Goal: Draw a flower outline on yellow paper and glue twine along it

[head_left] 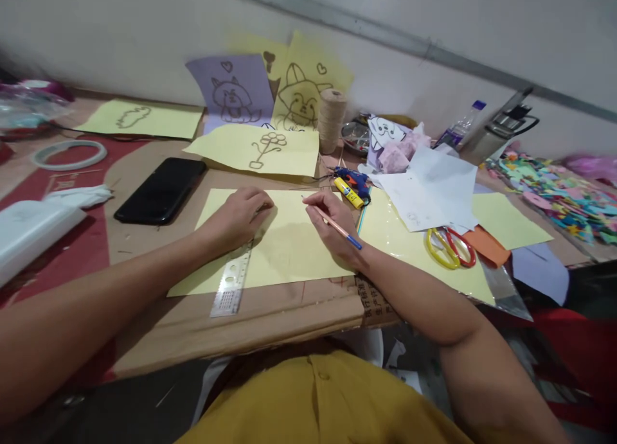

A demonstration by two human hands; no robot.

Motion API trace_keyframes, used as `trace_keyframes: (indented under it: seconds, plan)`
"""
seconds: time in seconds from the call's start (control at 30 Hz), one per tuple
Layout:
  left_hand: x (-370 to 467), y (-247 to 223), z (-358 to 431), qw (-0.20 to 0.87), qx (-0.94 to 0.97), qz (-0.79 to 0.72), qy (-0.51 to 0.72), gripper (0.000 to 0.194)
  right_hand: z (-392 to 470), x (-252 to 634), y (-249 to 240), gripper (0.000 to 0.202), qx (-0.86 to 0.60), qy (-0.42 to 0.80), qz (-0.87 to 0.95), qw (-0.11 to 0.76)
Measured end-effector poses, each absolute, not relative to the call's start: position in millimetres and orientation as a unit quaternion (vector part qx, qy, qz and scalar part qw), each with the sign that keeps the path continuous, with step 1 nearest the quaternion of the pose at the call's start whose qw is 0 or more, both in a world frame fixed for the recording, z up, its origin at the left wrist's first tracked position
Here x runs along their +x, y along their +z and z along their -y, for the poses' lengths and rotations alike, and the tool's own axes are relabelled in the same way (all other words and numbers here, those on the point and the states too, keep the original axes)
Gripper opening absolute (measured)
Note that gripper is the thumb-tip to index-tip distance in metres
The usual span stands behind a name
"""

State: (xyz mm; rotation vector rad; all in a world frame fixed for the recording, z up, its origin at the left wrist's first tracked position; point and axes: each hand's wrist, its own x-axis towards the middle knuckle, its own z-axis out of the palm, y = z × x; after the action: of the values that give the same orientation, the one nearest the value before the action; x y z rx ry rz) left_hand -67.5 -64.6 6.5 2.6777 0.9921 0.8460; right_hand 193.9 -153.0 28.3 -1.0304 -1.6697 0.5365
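My right hand [330, 222] is closed around a pencil [340, 227] with a blue end, its tip held close above or on a pale yellow sheet of paper [289, 251]. Whether the tip touches I cannot tell. My left hand [245, 216] rests on the left part of the same sheet, fingers bent and thumb apart from them. A clear ruler [231, 280] runs from beneath that hand down past the sheet's lower edge. No clear drawn lines show on this sheet.
Behind stand a yellow flower drawing [289, 151], a purple animal drawing [236, 97] and a twine spool [331, 119]. A black phone [161, 190] lies left. To the right are scissors [446, 248], white paper [431, 187], a yellow tube [349, 192] and colourful scraps [563, 196].
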Motion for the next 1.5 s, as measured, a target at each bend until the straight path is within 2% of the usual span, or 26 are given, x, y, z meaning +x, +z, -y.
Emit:
trace_keyframes:
  seconds: [0.3,0.6,0.77,0.93,1.13,1.5]
  plan:
    - [-63.2,13.5,76.2,0.101,0.89,-0.356,0.266,0.026,158.7,195.4,23.5,0.01,-0.44,0.235,0.675,0.543]
    - [-64.4,17.9,81.5,0.09,0.873,-0.378,0.296,0.023,162.4,201.1,39.3,0.015,-0.426,0.178,0.743,0.484]
    - [-70.3,26.1,84.4,0.118,0.863,-0.414,0.264,0.021,168.5,198.5,33.6,0.024,-0.446,0.262,0.715,0.47]
    - [-74.5,27.4,86.8,0.095,0.887,-0.391,0.228,0.019,176.3,195.8,27.6,0.022,-0.489,0.348,0.677,0.426]
    - [-79.0,27.7,90.6,0.082,0.884,-0.411,0.21,0.019,179.0,191.8,39.5,0.017,-0.498,0.323,0.707,0.384]
    - [-84.6,23.5,88.0,0.089,0.878,-0.412,0.226,0.017,179.3,188.4,37.2,0.008,-0.502,0.272,0.714,0.404]
